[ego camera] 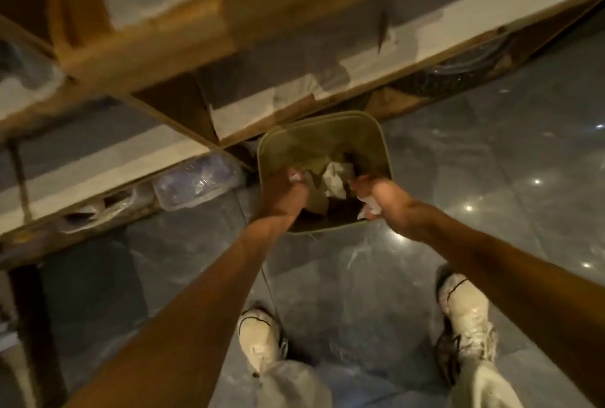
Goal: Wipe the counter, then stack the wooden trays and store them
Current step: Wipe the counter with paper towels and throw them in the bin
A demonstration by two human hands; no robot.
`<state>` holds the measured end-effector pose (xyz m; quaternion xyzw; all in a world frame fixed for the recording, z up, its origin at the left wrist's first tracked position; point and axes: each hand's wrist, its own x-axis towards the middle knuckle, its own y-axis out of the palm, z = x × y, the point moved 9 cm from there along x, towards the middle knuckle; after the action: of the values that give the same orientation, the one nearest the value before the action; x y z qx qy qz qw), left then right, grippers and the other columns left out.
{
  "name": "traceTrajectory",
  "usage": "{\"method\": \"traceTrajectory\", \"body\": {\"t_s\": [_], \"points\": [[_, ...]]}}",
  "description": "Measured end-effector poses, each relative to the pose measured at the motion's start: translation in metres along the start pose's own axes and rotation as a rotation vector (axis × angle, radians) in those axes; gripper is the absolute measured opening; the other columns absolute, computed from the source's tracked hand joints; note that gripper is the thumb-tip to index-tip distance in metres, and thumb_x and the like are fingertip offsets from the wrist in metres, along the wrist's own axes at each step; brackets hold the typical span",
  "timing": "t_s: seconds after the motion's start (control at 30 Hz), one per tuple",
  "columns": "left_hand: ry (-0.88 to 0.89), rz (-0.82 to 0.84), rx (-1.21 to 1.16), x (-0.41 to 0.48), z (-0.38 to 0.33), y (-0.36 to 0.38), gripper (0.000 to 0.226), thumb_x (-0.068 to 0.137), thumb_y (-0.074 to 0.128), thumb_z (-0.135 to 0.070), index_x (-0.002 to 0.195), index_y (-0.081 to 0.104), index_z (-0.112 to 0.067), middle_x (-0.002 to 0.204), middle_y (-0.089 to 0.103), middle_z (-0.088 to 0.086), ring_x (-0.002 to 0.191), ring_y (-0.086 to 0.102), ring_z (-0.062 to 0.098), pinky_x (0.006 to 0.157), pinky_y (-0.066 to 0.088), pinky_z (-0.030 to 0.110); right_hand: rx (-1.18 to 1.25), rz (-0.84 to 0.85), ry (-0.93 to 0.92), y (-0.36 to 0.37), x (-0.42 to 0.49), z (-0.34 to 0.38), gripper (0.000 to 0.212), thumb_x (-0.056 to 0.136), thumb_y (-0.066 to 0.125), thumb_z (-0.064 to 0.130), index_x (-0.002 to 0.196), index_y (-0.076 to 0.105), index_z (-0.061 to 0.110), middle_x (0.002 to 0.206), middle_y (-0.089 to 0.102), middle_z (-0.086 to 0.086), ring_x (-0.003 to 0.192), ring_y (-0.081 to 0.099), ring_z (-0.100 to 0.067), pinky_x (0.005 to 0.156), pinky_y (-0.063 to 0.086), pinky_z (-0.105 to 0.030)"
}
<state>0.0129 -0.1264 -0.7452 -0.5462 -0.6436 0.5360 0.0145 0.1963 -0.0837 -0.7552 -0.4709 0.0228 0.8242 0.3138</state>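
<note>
Head view, looking steeply down at the floor. Both bare forearms reach away from the viewer and meet over an open waste bin (327, 121).

Left hand (284, 193): held above the near left part of the bin, fingers curled. Its grip pinches a small white scrap (296, 176) at the fingertips. The scrap looks like thin paper, though blur hides its texture.

Right hand (379, 193): held above the near right rim, fingers curled. Its grip is closed round a crumpled white wad (370, 207), which shows below the palm as pale, creased folds.

Bin: olive green, square with rounded corners, standing on the floor just beside the foot of the shelving. Inside lie a larger ball of crumpled white paper (335, 178) and brownish, leaf-like pieces.

Surroundings: wooden shelving (144, 57) with pale edge strips crosses the far and left of the scene. Clear plastic containers (196, 181) sit on its lowest level, left of the bin. The floor (474, 152) is glossy dark grey tile with small points of reflected light. Two pale shoes (262, 339) stand at the near edge, well apart.
</note>
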Motion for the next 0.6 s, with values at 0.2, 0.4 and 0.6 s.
{"method": "traceTrajectory", "body": {"t_s": [0.2, 0.4, 0.6], "points": [[0.198, 0.114, 0.325, 0.031, 0.005, 0.044, 0.045, 0.092, 0.053, -0.012, 0.136, 0.046, -0.013, 0.149, 0.03, 0.018, 0.138, 0.029, 0.039, 0.114, 0.029, 0.044, -0.409, -0.084, -0.129, 0.01, 0.042, 0.001, 0.054, 0.093, 0.057, 0.009, 0.143, 0.045, 0.024, 0.147, 0.033, -0.016, 0.125, 0.046, -0.038, 0.098, 0.04, -0.038], [0.367, 0.095, 0.418, 0.037, 0.005, 0.053, 0.043, 0.093, 0.054, -0.011, 0.135, 0.051, -0.017, 0.147, 0.039, 0.012, 0.135, 0.039, 0.031, 0.112, 0.034, 0.043, -0.437, -0.205, -0.173, 0.009, 0.069, 0.003, 0.041, 0.094, 0.051, 0.046, 0.131, 0.052, 0.028, 0.137, 0.049, -0.012, 0.124, 0.048, -0.036, 0.107, 0.037, -0.046], [0.404, -0.032, 0.51, 0.034, 0.009, 0.04, 0.069, 0.092, 0.06, -0.031, 0.151, 0.026, -0.025, 0.158, 0.017, 0.018, 0.146, 0.016, 0.04, 0.119, 0.02, 0.049, -0.791, -0.093, -0.323, 0.019, 0.072, 0.008, 0.091, 0.084, 0.066, 0.02, 0.153, 0.01, 0.041, 0.162, 0.0, -0.007, 0.146, -0.003, -0.044, 0.12, 0.011, -0.048]]}}
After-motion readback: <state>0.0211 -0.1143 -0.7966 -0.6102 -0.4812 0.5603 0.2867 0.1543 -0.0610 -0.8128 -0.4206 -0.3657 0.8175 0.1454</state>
